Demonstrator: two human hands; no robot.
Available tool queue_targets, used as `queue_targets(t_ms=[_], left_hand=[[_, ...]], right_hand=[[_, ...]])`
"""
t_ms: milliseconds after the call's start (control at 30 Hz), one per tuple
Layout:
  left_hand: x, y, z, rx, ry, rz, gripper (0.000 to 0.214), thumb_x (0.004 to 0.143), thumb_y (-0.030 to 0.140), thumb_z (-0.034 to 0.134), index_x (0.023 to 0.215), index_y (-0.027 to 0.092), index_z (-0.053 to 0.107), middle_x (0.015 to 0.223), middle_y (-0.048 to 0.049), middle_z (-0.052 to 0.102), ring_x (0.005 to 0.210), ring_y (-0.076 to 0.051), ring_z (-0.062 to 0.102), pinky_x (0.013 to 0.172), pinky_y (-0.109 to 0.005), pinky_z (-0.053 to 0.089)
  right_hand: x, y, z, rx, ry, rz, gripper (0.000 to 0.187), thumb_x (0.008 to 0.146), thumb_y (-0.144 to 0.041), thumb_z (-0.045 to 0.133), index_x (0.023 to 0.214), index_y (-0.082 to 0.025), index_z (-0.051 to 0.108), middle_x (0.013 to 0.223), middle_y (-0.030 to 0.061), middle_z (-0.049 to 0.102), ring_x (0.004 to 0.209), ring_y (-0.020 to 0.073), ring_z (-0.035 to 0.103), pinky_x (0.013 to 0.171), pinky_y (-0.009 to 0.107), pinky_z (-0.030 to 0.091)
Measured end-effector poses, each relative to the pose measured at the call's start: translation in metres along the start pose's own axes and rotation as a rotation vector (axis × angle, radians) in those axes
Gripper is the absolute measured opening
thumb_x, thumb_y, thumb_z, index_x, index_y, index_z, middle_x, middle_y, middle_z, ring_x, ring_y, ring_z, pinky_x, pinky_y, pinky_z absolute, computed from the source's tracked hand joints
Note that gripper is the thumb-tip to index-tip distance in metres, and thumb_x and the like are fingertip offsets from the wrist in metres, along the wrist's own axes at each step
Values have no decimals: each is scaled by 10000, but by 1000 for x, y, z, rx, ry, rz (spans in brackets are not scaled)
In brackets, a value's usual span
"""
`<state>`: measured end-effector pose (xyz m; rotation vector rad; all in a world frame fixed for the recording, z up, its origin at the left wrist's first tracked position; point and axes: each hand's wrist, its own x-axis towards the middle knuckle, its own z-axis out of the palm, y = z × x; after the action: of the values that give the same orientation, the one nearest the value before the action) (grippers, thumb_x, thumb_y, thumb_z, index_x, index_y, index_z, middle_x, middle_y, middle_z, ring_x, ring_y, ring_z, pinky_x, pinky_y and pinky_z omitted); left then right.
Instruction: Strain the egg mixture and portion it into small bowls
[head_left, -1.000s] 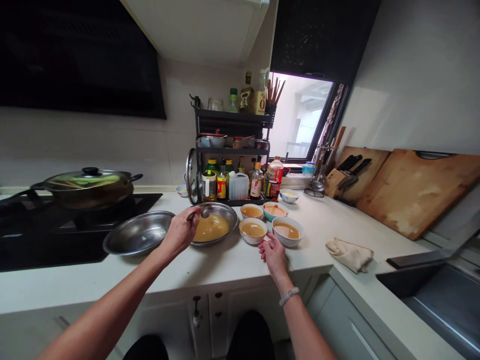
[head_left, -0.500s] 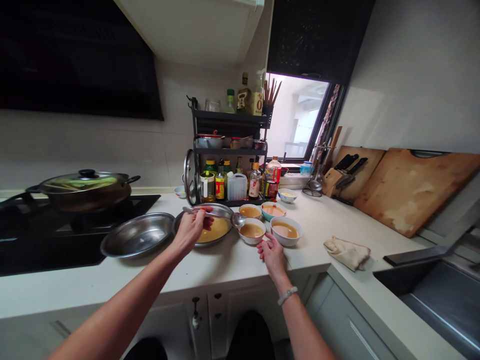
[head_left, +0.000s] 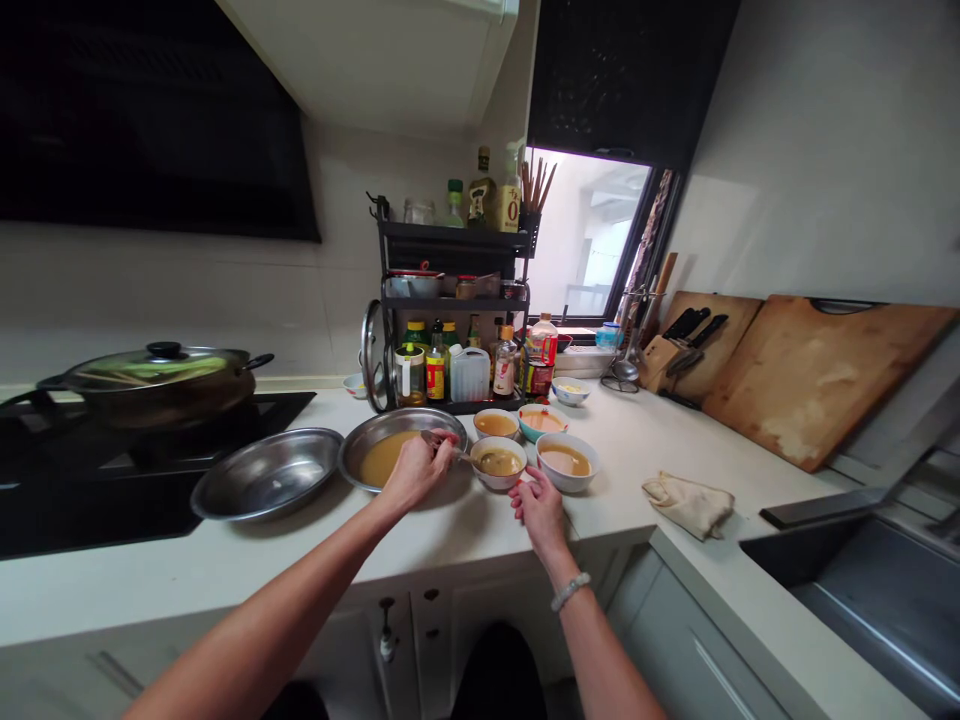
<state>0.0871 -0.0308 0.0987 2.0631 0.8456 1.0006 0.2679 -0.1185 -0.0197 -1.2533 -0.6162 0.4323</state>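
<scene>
My left hand (head_left: 417,470) is closed round a metal spoon (head_left: 459,455) whose bowl dips into the nearer white bowl (head_left: 498,462) of yellow-brown liquid. Just behind that hand is a steel basin (head_left: 375,445) with the same liquid. My right hand (head_left: 537,508), with a bead bracelet at the wrist, rests on the counter, fingers spread, right in front of the white bowl and a second white bowl (head_left: 567,461). Two more filled bowls, one white (head_left: 496,423) and one teal (head_left: 543,420), sit behind them.
An empty steel basin (head_left: 264,484) lies left of the filled one. A lidded wok (head_left: 159,380) sits on the black hob. A condiment rack (head_left: 450,300) stands at the back. To the right are a folded cloth (head_left: 687,503), cutting boards (head_left: 817,370), a knife block (head_left: 667,358) and a sink (head_left: 885,600).
My left hand carried the spoon rightwards from above the filled steel basin to the nearer white bowl and lowered it in. My right hand has stayed put.
</scene>
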Motion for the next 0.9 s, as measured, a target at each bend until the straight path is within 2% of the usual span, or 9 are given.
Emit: queue_targets(t_ms=[133,333,500,600,700,900], left_hand=[[1,-1,-2,-129,35,-107,240,777,292,466,889,154,629,565,-12,640,396,-142,557,402,-231,436],[3,-1,-5,-318,129,-166,189,740,261,500,838,141,607,552,-15,629,430,-147,581,429,-245,478],[9,-3,-7,-517,186,-270,194,717,209,496,829,109,618,494,1,589,443,-136,572,444,-239,484],[10,-6,-8,-496,170,-316,187,706,200,510,818,107,627,497,1,591,443,-131,570,453,-240,487],[9,-8,-8,-413,144,-305,188,697,209,525,816,116,637,500,8,592,445,-132,565,462,-249,493],[6,0,-5,-404,25,-317,173,712,193,497,804,118,623,519,-8,612,429,-120,537,422,-220,451]], right_hand=[[0,-1,1,-4,5,-4,423,679,-299,570,1070,-145,522,552,-34,616,421,121,527,331,190,352],[-2,-4,1,5,-9,0,427,671,-294,558,1067,-142,511,548,-40,607,427,118,516,335,188,354],[-2,-4,1,-3,-3,-6,426,670,-303,565,1060,-139,516,548,-39,605,424,118,512,330,192,352],[-2,-4,1,-3,-2,-9,420,676,-302,567,1059,-138,516,547,-39,605,422,117,511,330,191,348],[-1,-4,1,-3,-6,-9,418,677,-292,565,1063,-138,516,548,-39,609,426,118,517,334,190,351],[-1,-2,1,0,-1,-15,409,682,-306,569,1056,-146,521,554,-38,611,425,119,525,332,190,352]])
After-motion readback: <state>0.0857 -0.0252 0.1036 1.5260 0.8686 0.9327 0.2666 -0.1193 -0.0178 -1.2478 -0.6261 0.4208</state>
